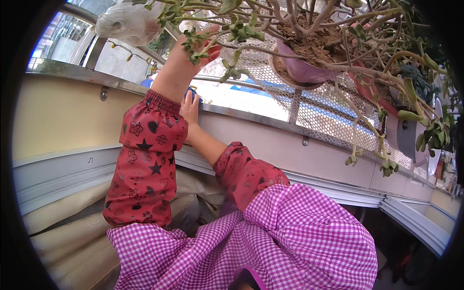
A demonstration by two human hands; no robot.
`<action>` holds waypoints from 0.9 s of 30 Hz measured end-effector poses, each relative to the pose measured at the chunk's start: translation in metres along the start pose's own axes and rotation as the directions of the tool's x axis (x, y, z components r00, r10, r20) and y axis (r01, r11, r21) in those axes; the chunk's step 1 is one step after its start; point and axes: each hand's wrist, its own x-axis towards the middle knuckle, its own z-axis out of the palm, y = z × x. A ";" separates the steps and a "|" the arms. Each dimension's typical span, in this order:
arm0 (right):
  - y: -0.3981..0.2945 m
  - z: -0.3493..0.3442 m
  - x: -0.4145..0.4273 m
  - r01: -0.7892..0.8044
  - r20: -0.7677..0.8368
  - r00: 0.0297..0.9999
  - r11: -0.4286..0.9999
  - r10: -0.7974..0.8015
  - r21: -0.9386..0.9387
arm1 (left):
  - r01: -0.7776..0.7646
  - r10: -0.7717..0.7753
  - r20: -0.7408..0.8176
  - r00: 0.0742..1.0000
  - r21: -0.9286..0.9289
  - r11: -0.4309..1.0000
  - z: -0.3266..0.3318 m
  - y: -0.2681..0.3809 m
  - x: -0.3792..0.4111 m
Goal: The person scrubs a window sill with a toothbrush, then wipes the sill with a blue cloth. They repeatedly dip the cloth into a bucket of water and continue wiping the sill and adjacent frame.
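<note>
My left hand (204, 47) reaches up beside the railing, its fingers apart and slightly bent. Succulent shoots (197, 52) hang in front of it and partly hide the palm; nothing shows in its grasp. Lower down, my right hand (190, 107) lies at the metal sill rail (232, 111), with its fingers over a small blue object (199, 98), perhaps a cloth, mostly covered by the hand. Both forearms wear red patterned sleeve covers. Right of my left hand, a purple pot (302, 69) of soil with a branching succulent rests on perforated metal mesh (264, 61).
A crumpled clear plastic bag (127, 23) hangs at the upper left railing. Long succulent stems (384, 76) droop from the right. Below the sill run a pale wall panel (250, 134) and white window tracks (326, 188). Folded beige material (79, 250) lies lower left.
</note>
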 end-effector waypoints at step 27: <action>0.154 -0.186 -0.171 -0.191 0.064 0.975 0.951 0.212 -0.245 | 0.084 -0.203 -0.296 0.933 -0.370 0.925 -0.096 -0.060 -0.033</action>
